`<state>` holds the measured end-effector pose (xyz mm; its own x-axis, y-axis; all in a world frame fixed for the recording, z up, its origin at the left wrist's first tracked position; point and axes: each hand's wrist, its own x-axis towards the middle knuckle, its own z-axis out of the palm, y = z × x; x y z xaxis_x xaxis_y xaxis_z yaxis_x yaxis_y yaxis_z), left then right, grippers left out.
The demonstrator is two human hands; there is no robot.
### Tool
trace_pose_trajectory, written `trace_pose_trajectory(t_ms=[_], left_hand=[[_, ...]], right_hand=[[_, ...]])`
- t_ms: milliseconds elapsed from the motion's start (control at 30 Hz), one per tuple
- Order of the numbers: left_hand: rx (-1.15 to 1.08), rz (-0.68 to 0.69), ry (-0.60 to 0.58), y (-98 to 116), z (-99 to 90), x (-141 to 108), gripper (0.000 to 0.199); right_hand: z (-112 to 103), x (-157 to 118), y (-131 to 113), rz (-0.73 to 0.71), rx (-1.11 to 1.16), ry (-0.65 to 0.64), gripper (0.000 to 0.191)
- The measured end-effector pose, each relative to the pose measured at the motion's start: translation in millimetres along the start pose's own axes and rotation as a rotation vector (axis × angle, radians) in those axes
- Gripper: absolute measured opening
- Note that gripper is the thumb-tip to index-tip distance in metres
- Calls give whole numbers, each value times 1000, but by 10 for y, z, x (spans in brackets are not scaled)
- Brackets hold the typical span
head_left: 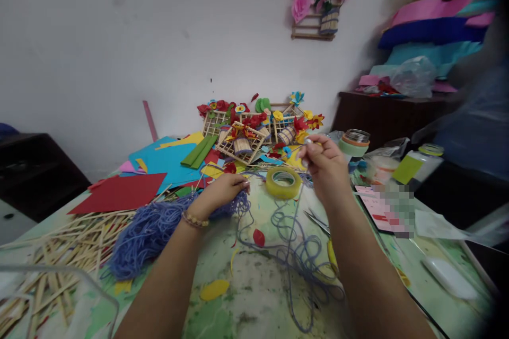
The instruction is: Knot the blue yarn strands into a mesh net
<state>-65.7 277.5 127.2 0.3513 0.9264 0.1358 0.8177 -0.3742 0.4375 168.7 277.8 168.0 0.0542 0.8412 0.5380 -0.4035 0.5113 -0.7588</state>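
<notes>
A thick hank of blue-purple yarn (143, 235) lies left of centre on the table. My left hand (222, 192), with a beaded bracelet at the wrist, is closed on the right end of this hank. Raised to the right, my right hand (325, 163) pinches a strand of the same yarn between thumb and fingers. Below it the strand hangs down to loose yarn loops (304, 254) spread over the tabletop. Between the hands lies a roll of yellow tape (292, 186). Scissors (317, 219) rest beside my right forearm, partly hidden by it.
Thin wooden sticks (75, 246) are heaped at the left, near red paper (119, 193) and blue paper (175, 161). Several stick frames with paper flowers (240, 143) stand against the wall. To the right are a phone (377, 206), a glass jar (356, 143) and a white mouse-like object (449, 277).
</notes>
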Motion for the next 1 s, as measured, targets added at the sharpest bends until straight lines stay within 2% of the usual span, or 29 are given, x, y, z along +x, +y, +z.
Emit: trace_pose_trajectory(t_ms=[167, 267, 300, 367, 400, 467, 533, 567, 633, 733, 767, 833, 900, 967, 1000], left_hand=[[162, -143, 73, -369, -79, -25, 36], [218, -211, 113, -491, -161, -74, 37], [233, -222, 123, -491, -182, -85, 36], [247, -218, 136, -425, -205, -92, 34], [245, -204, 136, -364, -204, -89, 33], [228, -160, 125, -210, -180, -75, 33], [213, -97, 100, -43, -135, -64, 32], [210, -65, 85, 32, -111, -62, 31], [217, -12, 57, 148, -68, -65, 28], [268, 5, 19, 215, -32, -71, 23], [288, -6, 15, 214, -27, -70, 22], [303, -28, 19, 193, -26, -64, 23], [274, -21, 25, 168, -28, -54, 24], [237, 4, 18, 145, -30, -42, 24], [224, 9, 12, 131, -31, -36, 24]], right_hand=[[-354, 82, -392, -291, 84, 255, 16], [-574, 129, -519, -422, 33, 400, 14], [-632, 147, -523, -421, -42, 447, 14], [-696, 175, -471, -304, -291, 495, 11], [-692, 179, -418, -215, -456, 471, 9], [-595, 152, -271, -101, -807, 329, 8], [-385, 72, -81, -136, -1073, 113, 14], [-253, 17, 24, -174, -1135, 8, 17], [19, -106, 236, -139, -1124, -272, 26], [303, -252, 506, 92, -1025, -545, 36], [347, -279, 571, 185, -1000, -580, 35], [370, -302, 662, 321, -963, -568, 35], [344, -294, 707, 367, -948, -538, 29], [302, -265, 712, 365, -940, -561, 20], [279, -242, 697, 366, -920, -572, 22]])
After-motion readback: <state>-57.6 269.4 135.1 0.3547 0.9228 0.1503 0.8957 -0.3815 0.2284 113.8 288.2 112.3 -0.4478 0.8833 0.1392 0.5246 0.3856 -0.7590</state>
